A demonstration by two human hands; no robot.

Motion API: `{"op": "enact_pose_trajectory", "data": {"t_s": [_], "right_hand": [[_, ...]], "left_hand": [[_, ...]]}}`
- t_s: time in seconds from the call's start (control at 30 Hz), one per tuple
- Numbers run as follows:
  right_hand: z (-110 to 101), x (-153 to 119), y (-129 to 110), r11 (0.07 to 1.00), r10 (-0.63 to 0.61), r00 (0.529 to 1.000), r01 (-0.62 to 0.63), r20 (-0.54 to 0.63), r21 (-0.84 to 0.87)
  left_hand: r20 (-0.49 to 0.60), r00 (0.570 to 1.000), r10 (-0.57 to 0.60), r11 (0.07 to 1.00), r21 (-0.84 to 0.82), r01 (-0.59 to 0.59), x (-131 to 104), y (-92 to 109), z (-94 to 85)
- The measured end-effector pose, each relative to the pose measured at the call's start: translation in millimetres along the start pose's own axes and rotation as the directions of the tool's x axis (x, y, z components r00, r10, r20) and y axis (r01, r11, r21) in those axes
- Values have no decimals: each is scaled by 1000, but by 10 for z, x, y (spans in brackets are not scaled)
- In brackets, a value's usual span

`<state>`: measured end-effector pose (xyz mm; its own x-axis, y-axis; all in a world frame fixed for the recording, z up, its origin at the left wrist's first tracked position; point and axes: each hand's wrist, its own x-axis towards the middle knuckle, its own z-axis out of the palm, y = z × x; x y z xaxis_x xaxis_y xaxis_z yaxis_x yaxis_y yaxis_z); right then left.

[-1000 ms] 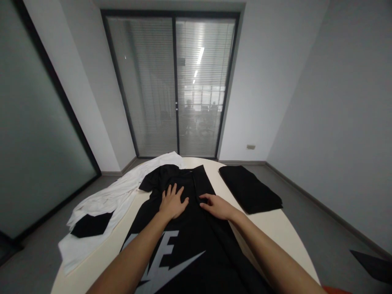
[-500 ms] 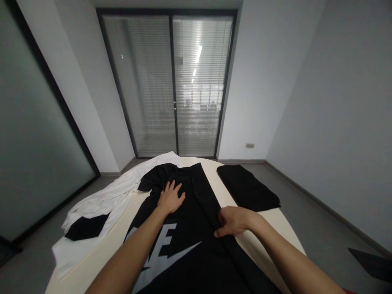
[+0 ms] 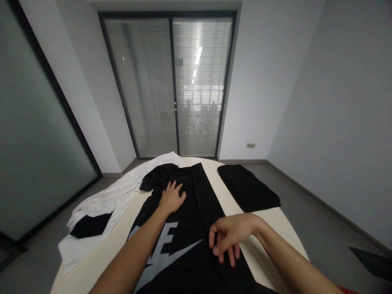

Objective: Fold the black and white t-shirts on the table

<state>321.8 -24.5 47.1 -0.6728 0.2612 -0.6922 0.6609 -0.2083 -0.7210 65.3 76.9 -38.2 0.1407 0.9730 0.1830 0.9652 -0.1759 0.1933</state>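
A black T-shirt point(image 3: 190, 253) with large grey lettering and a swoosh lies on the table, its right side folded inward in a long strip. My left hand point(image 3: 172, 199) rests flat on the upper part of the shirt, fingers spread. Over the folded strip, lower down on the right, is my right hand point(image 3: 226, 240); its fingers are loosely curled and apart, with no cloth seen between them. Whether its fingertips touch the fabric I cannot tell. One short sleeve point(image 3: 159, 174) sticks out at the upper left.
A folded black garment point(image 3: 248, 188) lies at the table's right edge. White clothing point(image 3: 107, 200) with a black patch point(image 3: 92, 226) is spread along the left edge. The pale round table point(image 3: 260, 261) stands before a glass door point(image 3: 174, 90) with blinds.
My right hand has let go of the shirt's folded edge and moved slightly down, its fingers loosening. The folded strip lies flatter. My left hand stays in place on the shirt.
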Motion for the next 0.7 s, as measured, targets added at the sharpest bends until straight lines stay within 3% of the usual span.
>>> {"op": "enact_pose_trajectory", "data": {"t_s": [0.07, 0.1, 0.17, 0.2, 0.27, 0.3, 0.33, 0.37, 0.4, 0.47, 0.6, 0.7], "right_hand": [[-11, 1, -4, 999, -40, 997, 40, 71, -8], [-29, 5, -8, 995, -100, 994, 101, 52, -15], [-94, 37, -4, 958, -286, 949, 278, -131, -72], [-139, 68, 8, 922, -387, 881, 359, -272, -148], [-242, 159, 65, 834, -548, 664, 390, -508, -390], [-294, 212, 111, 790, -605, 559, 336, -567, -512], [-342, 266, 166, 750, -646, 484, 258, -590, -610], [-385, 317, 228, 718, -670, 443, 183, -596, -671], [-420, 362, 290, 699, -678, 430, 126, -596, -704], [-470, 428, 402, 688, -668, 450, 69, -593, -723], [-507, 470, 502, 688, -661, 462, 57, -592, -723], [-513, 479, 508, 685, -671, 443, 66, -594, -725]], "left_hand": [[-11, 1000, 9, 1000, 16, -9, -8, 15, -12], [-25, 999, 20, 999, 29, -19, -16, 26, -25], [-72, 995, 69, 995, 75, -63, -40, 58, -67], [-97, 990, 98, 991, 98, -89, -55, 78, -96], [-115, 979, 166, 977, 151, -148, -85, 125, -164], [-104, 975, 199, 968, 174, -179, -97, 150, -197], [-82, 970, 228, 959, 192, -209, -105, 174, -227], [-55, 966, 253, 950, 204, -237, -109, 198, -254], [-26, 961, 275, 941, 214, -263, -110, 221, -277], [19, 955, 296, 932, 215, -293, -115, 268, -319], [72, 938, 340, 919, 186, -347, -251, 421, -462], [74, 880, 469, 873, 110, -475, -536, 615, -618]]}}
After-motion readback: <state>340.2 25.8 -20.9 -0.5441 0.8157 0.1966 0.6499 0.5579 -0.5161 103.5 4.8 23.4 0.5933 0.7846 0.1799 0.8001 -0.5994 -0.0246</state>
